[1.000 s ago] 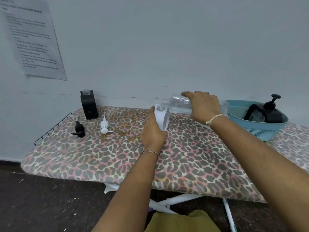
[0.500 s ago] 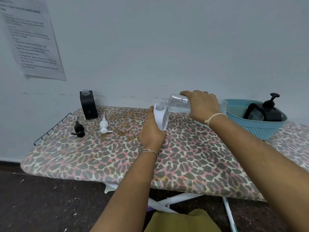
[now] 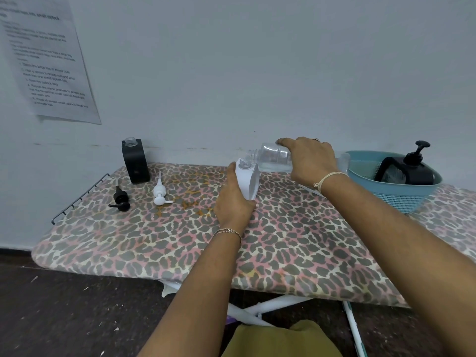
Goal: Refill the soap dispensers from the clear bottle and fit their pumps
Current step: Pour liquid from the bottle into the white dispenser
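Right hand (image 3: 309,161) wraps the tipped clear bottle (image 3: 273,157) — hiding its middle; left hand (image 3: 233,203) clasps the white dispenser (image 3: 247,182), covering its base.

A clear bottle (image 3: 273,157), tipped nearly level in the right hand (image 3: 309,161), holds its open neck just above the uncapped mouth of a white soap dispenser (image 3: 248,180), which the left hand (image 3: 233,204) grips, leaning, on a leopard-print ironing board (image 3: 283,240). At the board's far left a black, boxy dispenser (image 3: 135,161) stands upright with its clear neck open, and in front of it a black pump (image 3: 120,200) and a white pump (image 3: 160,193) lie loose, side by side but apart. A second black dispenser (image 3: 409,168), pump fitted, leans inside a teal basket (image 3: 401,194) at the right.
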`<state>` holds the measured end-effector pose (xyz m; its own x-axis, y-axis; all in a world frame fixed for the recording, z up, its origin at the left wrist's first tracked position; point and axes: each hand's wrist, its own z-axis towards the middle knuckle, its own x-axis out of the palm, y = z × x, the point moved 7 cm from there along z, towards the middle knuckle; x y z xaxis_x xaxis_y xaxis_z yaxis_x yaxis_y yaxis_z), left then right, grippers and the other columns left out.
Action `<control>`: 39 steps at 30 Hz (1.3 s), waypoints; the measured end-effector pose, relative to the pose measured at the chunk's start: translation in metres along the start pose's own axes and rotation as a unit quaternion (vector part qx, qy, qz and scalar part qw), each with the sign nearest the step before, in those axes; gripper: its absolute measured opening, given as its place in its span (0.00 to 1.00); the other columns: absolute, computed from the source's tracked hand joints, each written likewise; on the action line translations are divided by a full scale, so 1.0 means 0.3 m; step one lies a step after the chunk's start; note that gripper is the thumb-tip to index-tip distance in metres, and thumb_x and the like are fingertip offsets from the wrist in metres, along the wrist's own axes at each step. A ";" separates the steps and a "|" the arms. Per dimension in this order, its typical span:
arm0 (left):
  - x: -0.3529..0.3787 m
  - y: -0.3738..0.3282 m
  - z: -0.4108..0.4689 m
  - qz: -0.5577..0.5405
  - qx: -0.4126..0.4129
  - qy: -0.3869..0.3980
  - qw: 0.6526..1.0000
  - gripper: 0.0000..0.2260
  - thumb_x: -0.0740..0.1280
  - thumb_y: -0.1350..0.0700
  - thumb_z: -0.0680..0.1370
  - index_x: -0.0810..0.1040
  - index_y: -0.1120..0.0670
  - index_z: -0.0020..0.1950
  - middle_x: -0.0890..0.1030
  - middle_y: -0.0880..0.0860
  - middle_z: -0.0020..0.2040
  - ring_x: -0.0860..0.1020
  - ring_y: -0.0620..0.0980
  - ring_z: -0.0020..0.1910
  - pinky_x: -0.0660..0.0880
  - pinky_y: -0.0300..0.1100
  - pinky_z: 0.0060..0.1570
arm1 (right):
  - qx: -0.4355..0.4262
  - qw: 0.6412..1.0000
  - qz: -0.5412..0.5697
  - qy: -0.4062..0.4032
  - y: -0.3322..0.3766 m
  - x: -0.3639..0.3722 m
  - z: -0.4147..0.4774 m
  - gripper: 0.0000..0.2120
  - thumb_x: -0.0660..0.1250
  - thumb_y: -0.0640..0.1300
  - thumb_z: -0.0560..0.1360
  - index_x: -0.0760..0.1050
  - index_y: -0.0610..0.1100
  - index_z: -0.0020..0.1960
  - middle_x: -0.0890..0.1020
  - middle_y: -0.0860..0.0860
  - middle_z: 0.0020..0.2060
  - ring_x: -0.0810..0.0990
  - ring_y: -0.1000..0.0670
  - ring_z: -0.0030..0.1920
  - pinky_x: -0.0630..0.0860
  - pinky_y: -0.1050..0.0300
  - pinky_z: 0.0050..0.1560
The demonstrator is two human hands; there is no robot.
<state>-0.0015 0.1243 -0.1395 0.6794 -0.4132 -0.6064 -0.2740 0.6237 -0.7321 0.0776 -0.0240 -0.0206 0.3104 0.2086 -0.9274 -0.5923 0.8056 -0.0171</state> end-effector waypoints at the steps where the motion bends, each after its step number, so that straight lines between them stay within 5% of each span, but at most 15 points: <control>1: 0.000 0.000 -0.001 0.000 0.000 0.001 1.000 0.41 0.73 0.50 0.69 0.52 0.40 0.74 0.81 0.51 0.52 0.80 0.55 0.47 0.75 0.47 0.38 | 0.000 1.000 0.000 -0.001 0.000 0.000 0.000 0.32 0.67 0.36 0.70 0.66 0.55 0.71 0.79 0.48 0.51 0.78 0.42 0.54 0.71 0.49 0.54; 39: -0.012 -0.010 -0.008 0.003 0.008 0.003 1.000 0.42 0.74 0.52 0.68 0.52 0.41 0.74 0.80 0.52 0.55 0.80 0.56 0.49 0.78 0.51 0.42 | -0.007 1.000 -0.022 0.004 0.002 -0.001 0.008 0.33 0.67 0.36 0.71 0.65 0.54 0.72 0.76 0.46 0.57 0.77 0.41 0.56 0.70 0.48 0.56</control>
<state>-0.0048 0.1225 -0.1358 0.6730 -0.4136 -0.6133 -0.2677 0.6367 -0.7231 0.0789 -0.0221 -0.0194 0.3307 0.1682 -0.9286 -0.5882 0.8062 -0.0634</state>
